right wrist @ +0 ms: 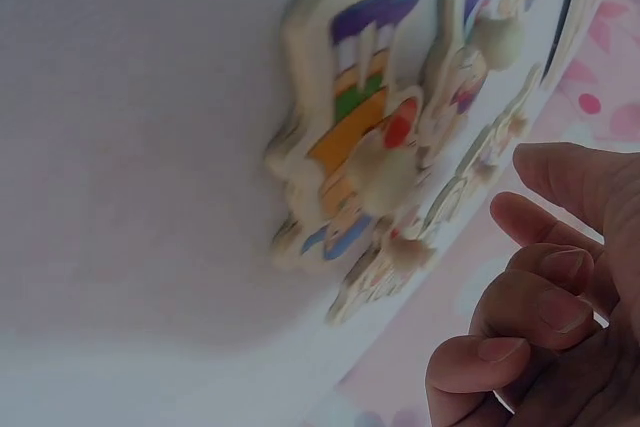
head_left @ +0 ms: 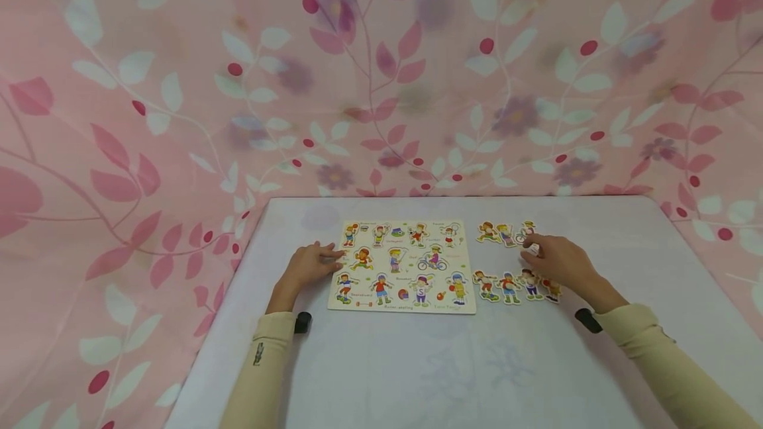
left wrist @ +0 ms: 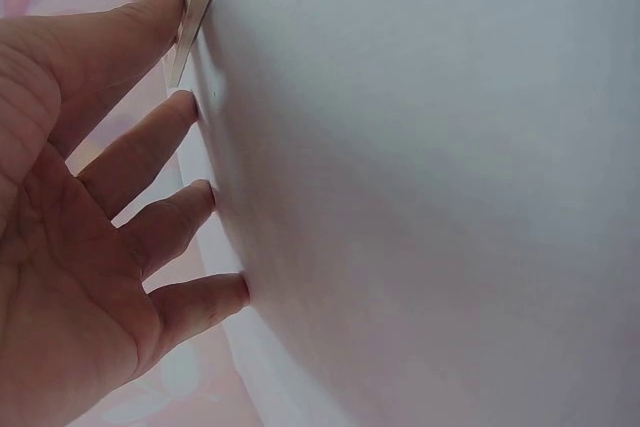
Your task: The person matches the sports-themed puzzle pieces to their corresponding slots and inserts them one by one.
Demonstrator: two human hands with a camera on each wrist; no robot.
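A pale wooden puzzle board point(head_left: 461, 265), printed with children at sports, lies flat on the table. My left hand point(head_left: 311, 263) is at its left edge with fingers spread; in the left wrist view, the thumb touches the board's edge and the other fingertips rest on the cloth. Right of the board, my right hand point(head_left: 559, 260) hovers with nothing between thumb and forefinger, its other fingers bent. Closest to its fingertips is a cyclist piece point(head_left: 528, 226), beside a golfer piece point(head_left: 505, 234) and a runner piece point(head_left: 487, 232). A knobbed table-tennis piece point(right wrist: 350, 97) shows large in the right wrist view.
Below the right hand, a row of several pieces includes a skateboarder point(head_left: 487, 286) and a roller skater point(head_left: 510, 288). White cloth point(head_left: 381, 363) covers the table. A pink floral curtain point(head_left: 381, 85) hangs behind and at both sides.
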